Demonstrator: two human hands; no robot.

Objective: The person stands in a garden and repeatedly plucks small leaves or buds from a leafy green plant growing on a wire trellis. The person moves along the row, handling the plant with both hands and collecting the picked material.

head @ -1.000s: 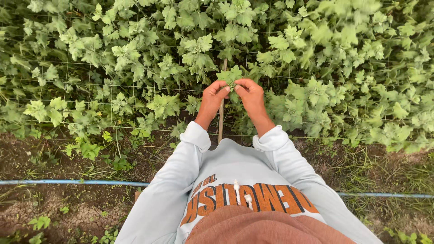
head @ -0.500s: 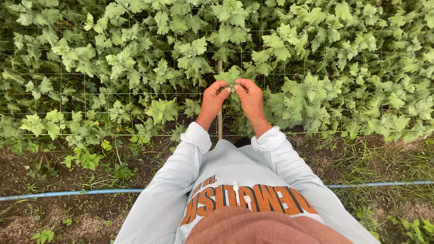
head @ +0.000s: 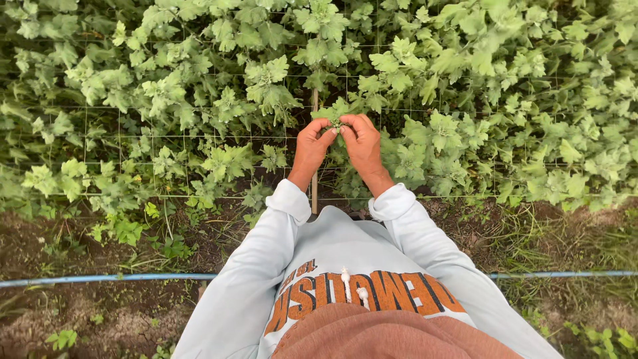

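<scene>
Both hands stay put, left fingers (head: 327, 135) and right fingers (head: 347, 130) pinched together on the shoot tip (head: 337, 123).

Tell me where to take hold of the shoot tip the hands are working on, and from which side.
Pinch the shoot tip just below its small top leaves, from the two sides, as the left hand and right hand do. It stands above the support net, beside the stake, so its sides are probably free.

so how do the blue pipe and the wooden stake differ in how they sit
The blue pipe lies flat on the soil, running left to right behind the person; the wooden stake stands among the plants, near the left hand and right hand. The pipe is blue, the stake pale brown. Both are thin and straight.
</scene>
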